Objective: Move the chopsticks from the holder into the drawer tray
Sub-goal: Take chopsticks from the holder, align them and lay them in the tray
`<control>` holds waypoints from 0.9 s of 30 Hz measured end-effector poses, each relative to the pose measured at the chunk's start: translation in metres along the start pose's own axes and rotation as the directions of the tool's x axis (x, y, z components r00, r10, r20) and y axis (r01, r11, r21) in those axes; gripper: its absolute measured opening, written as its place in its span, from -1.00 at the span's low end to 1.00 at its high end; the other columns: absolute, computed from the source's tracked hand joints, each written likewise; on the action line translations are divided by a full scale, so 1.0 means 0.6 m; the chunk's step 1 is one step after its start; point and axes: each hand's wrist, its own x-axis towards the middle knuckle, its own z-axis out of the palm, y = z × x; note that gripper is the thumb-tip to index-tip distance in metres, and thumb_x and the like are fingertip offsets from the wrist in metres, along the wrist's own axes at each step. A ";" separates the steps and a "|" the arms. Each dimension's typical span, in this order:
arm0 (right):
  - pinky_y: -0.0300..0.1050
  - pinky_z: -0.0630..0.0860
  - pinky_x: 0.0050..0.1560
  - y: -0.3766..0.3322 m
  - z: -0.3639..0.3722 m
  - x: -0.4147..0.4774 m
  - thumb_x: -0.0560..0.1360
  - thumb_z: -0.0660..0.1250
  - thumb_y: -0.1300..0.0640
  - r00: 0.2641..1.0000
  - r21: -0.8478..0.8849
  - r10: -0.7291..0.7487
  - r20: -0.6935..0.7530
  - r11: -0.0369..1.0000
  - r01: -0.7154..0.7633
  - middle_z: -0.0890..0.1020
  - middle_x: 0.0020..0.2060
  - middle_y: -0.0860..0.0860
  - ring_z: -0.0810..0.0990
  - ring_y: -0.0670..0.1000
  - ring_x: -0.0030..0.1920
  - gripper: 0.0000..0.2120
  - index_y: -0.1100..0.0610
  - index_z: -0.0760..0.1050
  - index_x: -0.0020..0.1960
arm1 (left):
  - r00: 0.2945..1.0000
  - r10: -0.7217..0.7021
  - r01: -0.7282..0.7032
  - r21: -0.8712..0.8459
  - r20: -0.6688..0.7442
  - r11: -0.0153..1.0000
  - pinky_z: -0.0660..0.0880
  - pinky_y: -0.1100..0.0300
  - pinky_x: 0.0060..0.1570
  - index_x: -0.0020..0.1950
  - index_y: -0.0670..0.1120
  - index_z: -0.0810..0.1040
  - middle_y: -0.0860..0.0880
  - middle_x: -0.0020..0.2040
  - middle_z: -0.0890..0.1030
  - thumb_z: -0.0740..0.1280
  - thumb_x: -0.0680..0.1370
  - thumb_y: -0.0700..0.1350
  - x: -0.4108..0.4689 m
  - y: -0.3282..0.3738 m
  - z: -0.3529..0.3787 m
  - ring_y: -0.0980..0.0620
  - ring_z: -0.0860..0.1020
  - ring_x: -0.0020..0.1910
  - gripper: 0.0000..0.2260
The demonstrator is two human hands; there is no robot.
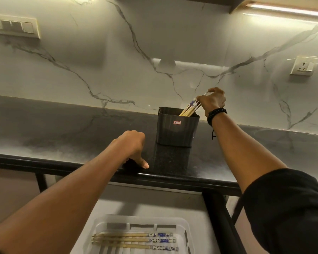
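Note:
A dark grey holder (176, 132) with a small red label stands on the black counter near the wall. Several bamboo chopsticks with blue-and-white patterned tops (190, 107) lean out of it to the right. My right hand (212, 100) is above the holder, its fingers pinched on the tops of those chopsticks. My left hand (134, 146) rests as a loose fist on the counter's front edge, thumb pointing down, holding nothing. Below, in the open drawer, a translucent white tray (184, 228) holds three chopsticks (134, 241) lying side by side.
The black counter (62, 132) runs across the view with a rounded front edge. A marble-patterned backsplash rises behind, with a switch plate (15, 26) at upper left and a socket (304, 66) at right. A dark drawer frame (218, 217) borders the tray on the right.

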 end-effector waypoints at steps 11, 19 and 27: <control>-0.14 0.55 0.00 -0.021 -0.019 0.004 0.33 0.59 0.07 0.980 -0.124 -0.173 0.097 0.975 0.185 0.69 -0.08 0.07 0.63 0.03 -0.02 -0.72 0.17 0.67 -0.03 | 1.000 0.002 -0.002 0.040 -0.006 0.999 0.60 0.06 0.02 -0.16 -0.16 0.58 -0.07 -0.21 0.64 0.52 0.35 0.15 -0.002 0.002 0.004 -0.02 0.62 -0.19 -0.61; -0.03 0.67 -0.11 -0.006 -0.008 -0.014 0.48 0.48 0.15 0.885 0.173 -0.044 0.463 0.984 -0.041 0.68 -0.10 0.18 0.71 0.08 -0.15 -0.85 0.14 0.51 -0.12 | 0.998 0.003 0.001 0.069 -0.067 0.998 0.60 0.07 -0.01 -0.25 -0.13 0.56 -0.04 -0.25 0.61 0.52 0.35 0.17 -0.010 -0.002 0.012 0.02 0.58 -0.27 -0.63; -0.14 0.67 -0.26 -0.011 -0.033 -0.042 0.48 0.47 0.23 0.927 0.286 -0.021 0.375 0.953 -0.095 0.68 -0.09 0.20 0.73 0.08 -0.22 -0.91 0.24 0.58 -0.08 | 0.982 0.027 -0.012 0.083 -0.186 0.997 0.46 0.17 -0.18 -0.14 -0.14 0.63 0.00 -0.27 0.58 0.47 0.40 0.21 -0.031 -0.007 0.031 0.03 0.54 -0.22 -0.60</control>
